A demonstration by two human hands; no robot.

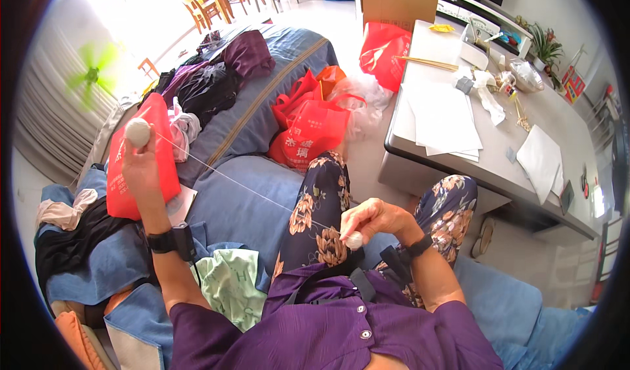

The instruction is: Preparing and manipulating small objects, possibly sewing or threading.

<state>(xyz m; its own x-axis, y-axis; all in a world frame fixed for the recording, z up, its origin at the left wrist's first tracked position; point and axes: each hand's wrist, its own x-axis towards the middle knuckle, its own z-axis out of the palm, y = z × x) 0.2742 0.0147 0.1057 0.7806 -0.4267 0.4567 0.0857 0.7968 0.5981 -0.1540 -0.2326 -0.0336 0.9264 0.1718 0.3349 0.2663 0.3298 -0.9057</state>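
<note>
My left hand [141, 170] is raised at the left, its fingers closed on a round, off-white ball of thread [138, 132]. From that ball a thin white thread [223, 172] runs taut, slanting down to my right hand [382, 218]. Over my lap, the right hand pinches a smaller whitish ball of thread [354, 241] between thumb and fingers. Flowered dark trousers [300, 214] cover my legs just beneath the thread. Right behind my left hand stands a red bag [164, 166].
A pale green cloth [230, 285] lies on the blue sofa [246, 189] beside me. Ahead are more red bags [308, 130] and dark clothes [210, 91]. At the right, a grey table [420, 143] bears white paper sheets [441, 117], sticks [430, 62] and small items. A green fan [92, 75] stands far left.
</note>
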